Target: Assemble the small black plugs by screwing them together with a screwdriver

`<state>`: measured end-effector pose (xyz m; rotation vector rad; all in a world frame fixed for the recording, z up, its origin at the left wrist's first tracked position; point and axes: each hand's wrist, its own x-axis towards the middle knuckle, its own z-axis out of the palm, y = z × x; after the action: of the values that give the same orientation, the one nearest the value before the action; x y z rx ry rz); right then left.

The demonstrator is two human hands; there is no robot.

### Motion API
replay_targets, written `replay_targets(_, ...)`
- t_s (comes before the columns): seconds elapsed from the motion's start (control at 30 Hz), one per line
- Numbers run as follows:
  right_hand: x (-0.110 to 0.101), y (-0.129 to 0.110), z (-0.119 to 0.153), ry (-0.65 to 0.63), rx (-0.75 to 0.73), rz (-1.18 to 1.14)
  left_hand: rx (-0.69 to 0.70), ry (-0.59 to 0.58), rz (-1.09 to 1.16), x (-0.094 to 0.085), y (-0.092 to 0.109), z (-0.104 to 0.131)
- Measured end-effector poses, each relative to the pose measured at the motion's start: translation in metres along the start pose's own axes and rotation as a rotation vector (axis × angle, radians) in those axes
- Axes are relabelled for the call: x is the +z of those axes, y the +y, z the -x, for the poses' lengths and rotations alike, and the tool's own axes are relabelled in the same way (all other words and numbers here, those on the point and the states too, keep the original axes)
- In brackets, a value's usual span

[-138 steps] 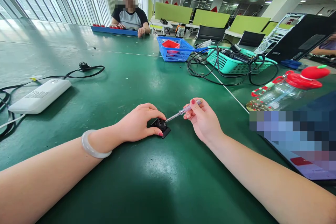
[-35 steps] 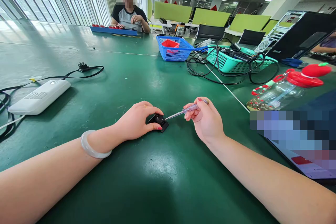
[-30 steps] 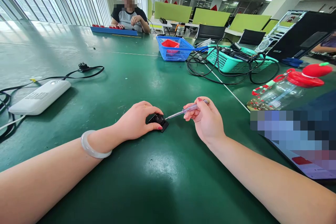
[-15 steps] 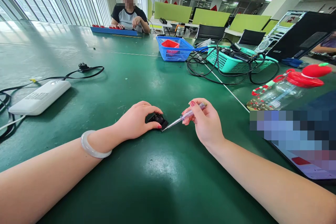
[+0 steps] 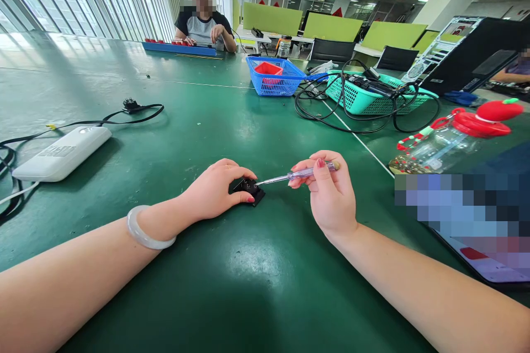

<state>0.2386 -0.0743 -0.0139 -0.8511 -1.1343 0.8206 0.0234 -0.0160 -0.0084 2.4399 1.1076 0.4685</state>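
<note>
Thumb and fingers of my left hand (image 5: 221, 187) grip a small black part (image 5: 250, 189) on the green tabletop (image 5: 265, 287). Its exact kind is too small to make out. A pale bangle circles my left wrist. In my right hand (image 5: 329, 193) is a screwdriver (image 5: 304, 173) with a clear, purplish handle. Its thin metal shaft points left, and the tip meets the upper right side of the black part.
A white power bank-like box (image 5: 62, 153) and black cable (image 5: 136, 107) lie left. Farther back are a blue basket (image 5: 275, 85) and a teal basket (image 5: 372, 100) with tangled cables. A red-lidded bottle (image 5: 447, 143) and a screen (image 5: 488, 265) stand right. A person (image 5: 202, 25) sits opposite.
My right hand has shifted slightly right, and the screwdriver lies flatter. Its tip has moved from the black part's lower front edge up to its upper side. My left hand stays put.
</note>
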Motion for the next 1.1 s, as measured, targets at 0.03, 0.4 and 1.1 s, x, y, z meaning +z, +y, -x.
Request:
replay_targets(0.03, 0.0002, -0.0006, 0.0008, -0.009, -0.005, 0.014, 0.002, -0.001, 0.001, 0.0003, -0.0004, 0.0000)
replay_targets(0.4, -0.0010, -0.0025, 0.0078, -0.094, -0.132, 0.106, 0.084, -0.024, -0.003, -0.0001, -0.0020, 0.0000)
replay_targets(1.1, -0.0020, -0.0041, 0.0081, -0.108, -0.133, 0.052, 0.122, -0.035, 0.015, 0.0006, -0.0031, -0.0001)
